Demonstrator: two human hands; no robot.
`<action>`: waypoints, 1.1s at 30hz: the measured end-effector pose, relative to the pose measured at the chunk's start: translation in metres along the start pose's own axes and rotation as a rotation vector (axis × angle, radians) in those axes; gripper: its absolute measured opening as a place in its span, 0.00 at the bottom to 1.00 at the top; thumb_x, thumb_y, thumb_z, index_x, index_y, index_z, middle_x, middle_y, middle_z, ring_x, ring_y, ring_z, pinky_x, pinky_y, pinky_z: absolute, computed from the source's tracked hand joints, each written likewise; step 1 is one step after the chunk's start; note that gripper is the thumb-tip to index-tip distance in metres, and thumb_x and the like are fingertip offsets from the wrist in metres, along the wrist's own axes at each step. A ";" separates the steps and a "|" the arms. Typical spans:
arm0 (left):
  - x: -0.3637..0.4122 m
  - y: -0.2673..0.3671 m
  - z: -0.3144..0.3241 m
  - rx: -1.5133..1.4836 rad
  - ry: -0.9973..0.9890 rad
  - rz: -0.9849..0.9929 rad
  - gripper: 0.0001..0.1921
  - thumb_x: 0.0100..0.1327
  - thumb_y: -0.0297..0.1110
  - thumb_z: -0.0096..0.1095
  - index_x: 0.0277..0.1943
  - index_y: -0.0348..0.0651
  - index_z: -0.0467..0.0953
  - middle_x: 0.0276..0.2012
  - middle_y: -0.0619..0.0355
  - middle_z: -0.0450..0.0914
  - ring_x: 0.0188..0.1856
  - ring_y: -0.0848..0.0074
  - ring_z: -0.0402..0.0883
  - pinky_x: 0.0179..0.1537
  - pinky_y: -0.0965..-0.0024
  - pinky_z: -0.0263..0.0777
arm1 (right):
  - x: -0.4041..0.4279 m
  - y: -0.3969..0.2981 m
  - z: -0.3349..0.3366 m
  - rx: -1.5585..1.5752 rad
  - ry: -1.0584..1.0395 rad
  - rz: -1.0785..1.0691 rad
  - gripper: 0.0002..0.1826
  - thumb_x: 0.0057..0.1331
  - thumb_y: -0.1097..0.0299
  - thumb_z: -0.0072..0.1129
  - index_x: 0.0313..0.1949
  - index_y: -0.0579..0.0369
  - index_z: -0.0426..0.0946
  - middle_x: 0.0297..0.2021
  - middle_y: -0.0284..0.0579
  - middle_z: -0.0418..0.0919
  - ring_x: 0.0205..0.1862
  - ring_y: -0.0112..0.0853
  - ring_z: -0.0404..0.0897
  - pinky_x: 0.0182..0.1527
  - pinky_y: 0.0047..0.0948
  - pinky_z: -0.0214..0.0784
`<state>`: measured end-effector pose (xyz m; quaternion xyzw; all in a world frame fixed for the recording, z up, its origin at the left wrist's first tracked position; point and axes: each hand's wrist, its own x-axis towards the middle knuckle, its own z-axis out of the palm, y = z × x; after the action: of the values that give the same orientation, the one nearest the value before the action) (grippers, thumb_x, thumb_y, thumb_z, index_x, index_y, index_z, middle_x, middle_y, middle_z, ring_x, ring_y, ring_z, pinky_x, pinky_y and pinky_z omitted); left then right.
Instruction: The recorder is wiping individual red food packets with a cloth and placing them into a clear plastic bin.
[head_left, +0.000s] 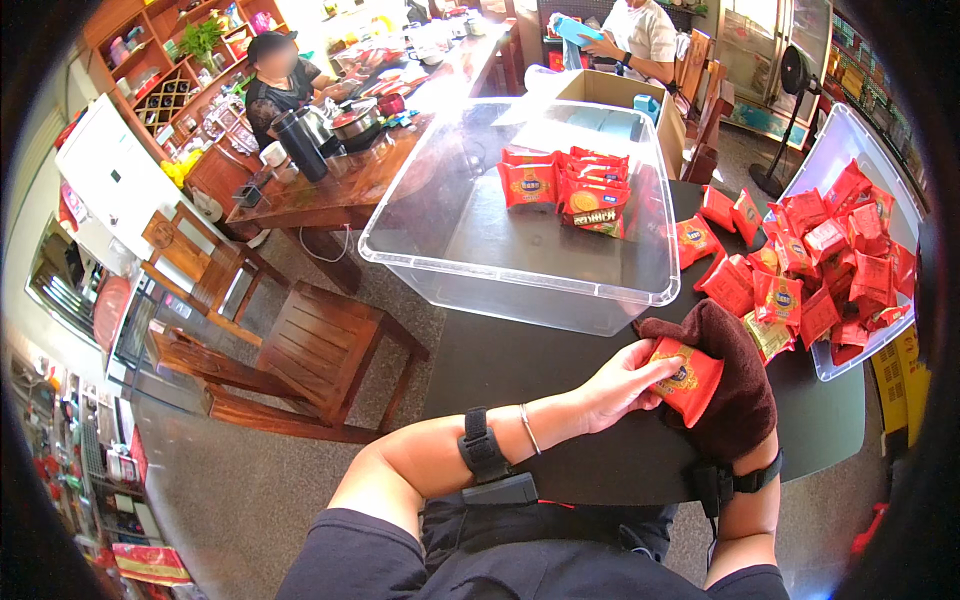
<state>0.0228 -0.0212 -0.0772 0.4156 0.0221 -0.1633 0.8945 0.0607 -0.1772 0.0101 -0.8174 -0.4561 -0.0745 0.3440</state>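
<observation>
My left hand (626, 386) grips a red snack packet (688, 381) with its thumb on the front. A dark brown cloth (739, 390) covers my right hand (720, 375), whose fingers are hidden; the cloth lies against the packet. Ahead, a clear plastic bin (525, 274) holds several red packets (596, 199) standing in rows at its far right. To the right, a tilted translucent tub (832, 367) has a heap of red packets (862, 232) spilling from its mouth onto the dark tabletop (510, 397).
A cardboard box (671, 142) stands behind the bin, near a person (637, 37) holding something blue. Another person (281, 82) sits at a wooden table (375, 180) with a black flask (300, 146) and pots. Wooden chairs (322, 352) stand on the left; a black fan (795, 71) stands back right.
</observation>
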 end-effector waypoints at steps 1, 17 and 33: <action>0.001 -0.001 -0.001 -0.006 0.003 0.005 0.16 0.65 0.41 0.59 0.53 0.50 0.68 0.41 0.70 0.76 0.35 0.91 0.72 0.28 0.84 0.65 | 0.000 0.000 0.000 -0.004 0.005 -0.034 0.27 0.55 0.68 0.65 0.53 0.60 0.65 0.51 0.38 0.78 0.53 0.37 0.72 0.59 0.35 0.58; -0.001 -0.002 -0.003 -0.018 -0.001 -0.005 0.17 0.65 0.38 0.59 0.54 0.48 0.67 0.41 0.67 0.76 0.35 0.89 0.74 0.29 0.83 0.66 | 0.001 0.012 0.002 0.443 -0.048 -0.051 0.32 0.55 0.79 0.63 0.58 0.58 0.58 0.50 0.46 0.74 0.55 0.39 0.75 0.57 0.35 0.62; -0.003 0.003 0.002 -0.022 0.034 0.017 0.23 0.60 0.29 0.64 0.57 0.45 0.65 0.46 0.64 0.76 0.44 0.85 0.76 0.41 0.79 0.72 | 0.011 0.015 -0.010 0.196 -0.109 -0.046 0.19 0.58 0.71 0.61 0.43 0.60 0.60 0.49 0.44 0.78 0.45 0.35 0.75 0.49 0.31 0.65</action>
<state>0.0208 -0.0199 -0.0728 0.4086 0.0353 -0.1482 0.8999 0.0804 -0.1812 0.0152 -0.7718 -0.4980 0.0073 0.3952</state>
